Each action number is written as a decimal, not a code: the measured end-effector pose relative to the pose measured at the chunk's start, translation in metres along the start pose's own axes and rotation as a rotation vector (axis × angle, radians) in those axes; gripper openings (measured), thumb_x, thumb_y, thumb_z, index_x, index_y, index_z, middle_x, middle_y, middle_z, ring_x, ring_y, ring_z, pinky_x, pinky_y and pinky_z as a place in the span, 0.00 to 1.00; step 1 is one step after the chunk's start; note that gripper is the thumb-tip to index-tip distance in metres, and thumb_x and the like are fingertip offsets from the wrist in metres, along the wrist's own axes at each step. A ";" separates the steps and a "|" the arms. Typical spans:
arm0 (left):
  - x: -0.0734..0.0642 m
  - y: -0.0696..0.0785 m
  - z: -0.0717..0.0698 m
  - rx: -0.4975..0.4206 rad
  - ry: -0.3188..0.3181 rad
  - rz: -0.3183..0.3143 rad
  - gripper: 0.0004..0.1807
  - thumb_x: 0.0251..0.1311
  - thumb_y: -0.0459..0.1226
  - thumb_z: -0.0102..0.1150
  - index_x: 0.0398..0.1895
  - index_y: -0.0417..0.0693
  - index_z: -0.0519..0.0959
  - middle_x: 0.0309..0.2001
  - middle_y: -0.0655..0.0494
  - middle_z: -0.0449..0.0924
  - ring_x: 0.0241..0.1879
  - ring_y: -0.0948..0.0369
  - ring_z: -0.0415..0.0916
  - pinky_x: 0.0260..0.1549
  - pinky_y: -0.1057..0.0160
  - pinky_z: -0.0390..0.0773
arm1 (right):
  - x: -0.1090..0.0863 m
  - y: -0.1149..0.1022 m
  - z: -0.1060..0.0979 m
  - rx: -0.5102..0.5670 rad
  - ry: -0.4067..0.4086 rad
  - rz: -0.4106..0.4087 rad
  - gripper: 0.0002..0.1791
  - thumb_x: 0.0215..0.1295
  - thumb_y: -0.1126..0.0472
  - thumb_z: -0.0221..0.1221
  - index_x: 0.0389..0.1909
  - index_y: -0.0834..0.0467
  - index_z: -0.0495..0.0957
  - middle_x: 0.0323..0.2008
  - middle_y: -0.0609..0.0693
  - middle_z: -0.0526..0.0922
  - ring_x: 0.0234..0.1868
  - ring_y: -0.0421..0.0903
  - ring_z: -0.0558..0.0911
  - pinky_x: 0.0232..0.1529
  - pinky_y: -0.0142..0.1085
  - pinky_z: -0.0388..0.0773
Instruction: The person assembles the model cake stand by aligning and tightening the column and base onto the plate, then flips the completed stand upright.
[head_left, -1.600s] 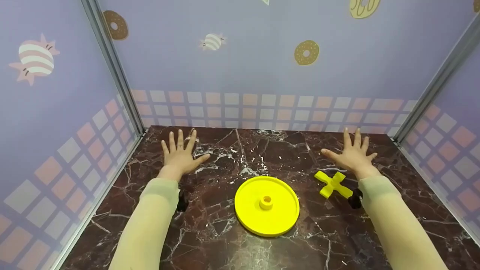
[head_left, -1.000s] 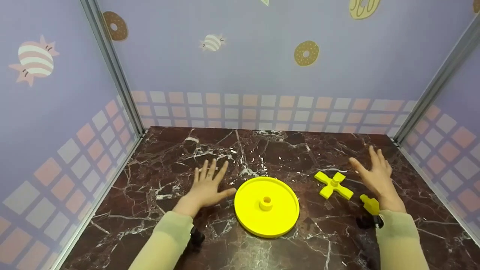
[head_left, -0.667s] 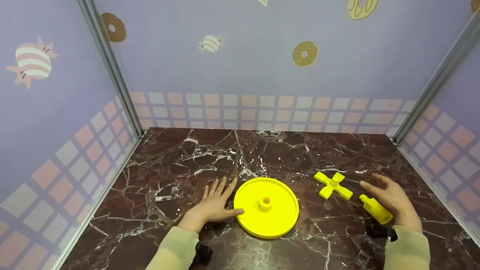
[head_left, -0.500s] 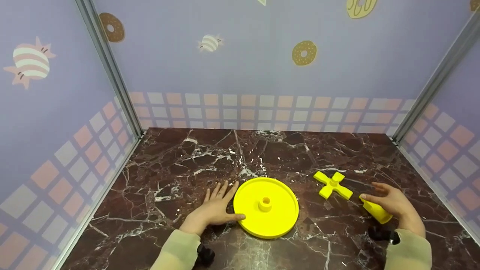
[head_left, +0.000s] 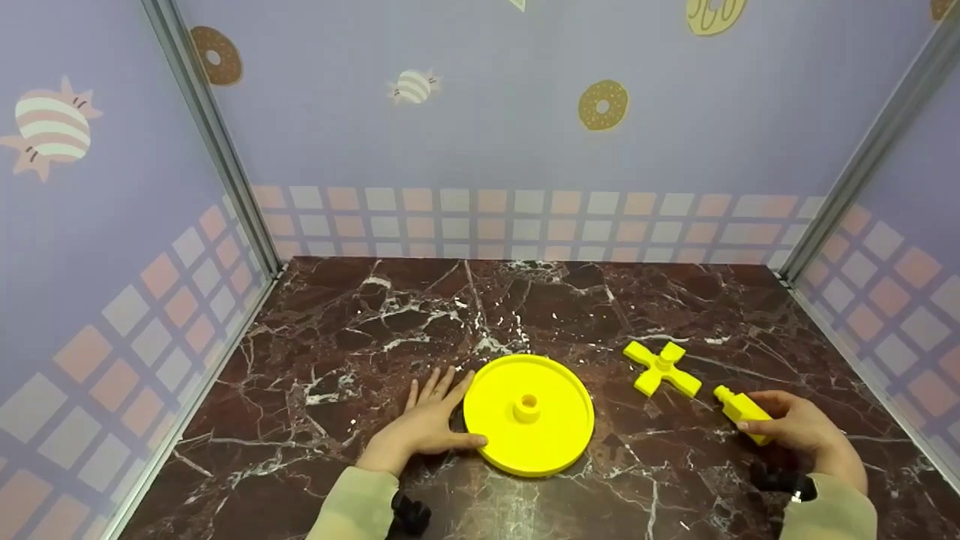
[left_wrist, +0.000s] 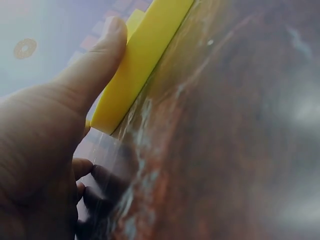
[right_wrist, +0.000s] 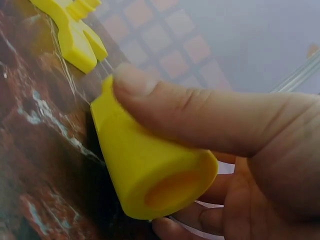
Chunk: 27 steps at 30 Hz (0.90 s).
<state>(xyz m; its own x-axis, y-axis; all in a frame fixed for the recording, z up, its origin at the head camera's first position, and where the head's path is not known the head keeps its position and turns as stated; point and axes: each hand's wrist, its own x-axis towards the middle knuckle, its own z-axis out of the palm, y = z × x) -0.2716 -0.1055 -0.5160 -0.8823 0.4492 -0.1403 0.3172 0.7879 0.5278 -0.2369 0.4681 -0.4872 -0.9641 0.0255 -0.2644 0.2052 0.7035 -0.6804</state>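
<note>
On my head feed, the right hand (head_left: 806, 431) pinches a yellow post (head_left: 744, 409) near its closer end, well to the right on the dark red marbled table (head_left: 300, 360). The post's stepped, narrow tip points away and to the left. My right wrist feed gives me what the head camera hides: the end facing the wrist is round and hollow, with a wide hole (right_wrist: 172, 190), and the thumb lies along one side while other fingers curl on the far side. Whether the post touches the table, I cannot tell.

Just beyond the tip, a yellow four-armed cross (head_left: 662, 373) lies on the table with a small peg (head_left: 665, 360) standing at its middle. The right wrist view catches only part of it, in profile.

The left hand (head_left: 420, 429) is at the left edge of a shallow yellow round tray (head_left: 559, 435), fingers straight and spread apart, thumb against the rim. Only the head view lets me look into the tray, where a raised collar (head_left: 527, 409) with a hole stands at the centre. The left wrist view shows me the tray's outer wall instead, and fingertips low past it. The cross sits between tray and post, touching neither.
</note>
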 end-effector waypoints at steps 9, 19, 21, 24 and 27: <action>-0.001 -0.001 0.000 -0.025 0.013 0.011 0.66 0.50 0.70 0.68 0.85 0.58 0.45 0.85 0.41 0.36 0.84 0.39 0.28 0.78 0.31 0.24 | 0.003 0.000 -0.002 0.012 0.020 0.009 0.40 0.64 0.51 0.71 0.65 0.76 0.69 0.55 0.64 0.83 0.42 0.41 0.79 0.39 0.33 0.80; 0.000 0.000 0.001 -0.018 0.014 0.012 0.65 0.51 0.69 0.69 0.85 0.59 0.45 0.84 0.40 0.36 0.84 0.39 0.29 0.78 0.31 0.25 | 0.002 -0.003 0.003 0.037 0.087 -0.034 0.40 0.65 0.49 0.70 0.67 0.72 0.70 0.48 0.55 0.85 0.37 0.41 0.79 0.34 0.34 0.82; 0.000 0.000 0.001 -0.018 0.015 0.013 0.65 0.51 0.69 0.69 0.85 0.59 0.45 0.84 0.40 0.36 0.84 0.39 0.29 0.78 0.31 0.25 | 0.002 -0.006 0.005 0.085 0.089 -0.030 0.40 0.64 0.50 0.70 0.68 0.72 0.69 0.45 0.49 0.84 0.35 0.41 0.79 0.33 0.35 0.82; -0.001 0.000 0.001 -0.015 0.021 0.019 0.64 0.51 0.69 0.69 0.85 0.59 0.46 0.84 0.39 0.36 0.84 0.39 0.30 0.78 0.31 0.26 | 0.003 -0.011 0.006 0.144 0.091 -0.046 0.40 0.65 0.52 0.70 0.69 0.72 0.68 0.43 0.44 0.83 0.34 0.40 0.79 0.33 0.35 0.83; -0.001 -0.001 0.001 -0.014 0.022 0.020 0.64 0.51 0.69 0.69 0.85 0.60 0.47 0.84 0.40 0.37 0.84 0.39 0.29 0.78 0.31 0.25 | 0.004 -0.016 0.008 0.204 0.085 -0.065 0.40 0.65 0.54 0.70 0.68 0.73 0.67 0.42 0.40 0.82 0.37 0.37 0.80 0.36 0.33 0.84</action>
<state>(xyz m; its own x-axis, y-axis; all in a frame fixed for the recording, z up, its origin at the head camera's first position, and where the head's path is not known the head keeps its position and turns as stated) -0.2704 -0.1061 -0.5168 -0.8833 0.4554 -0.1112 0.3302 0.7728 0.5419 -0.2423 0.4514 -0.4831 -0.9853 0.0509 -0.1630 0.1640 0.5475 -0.8205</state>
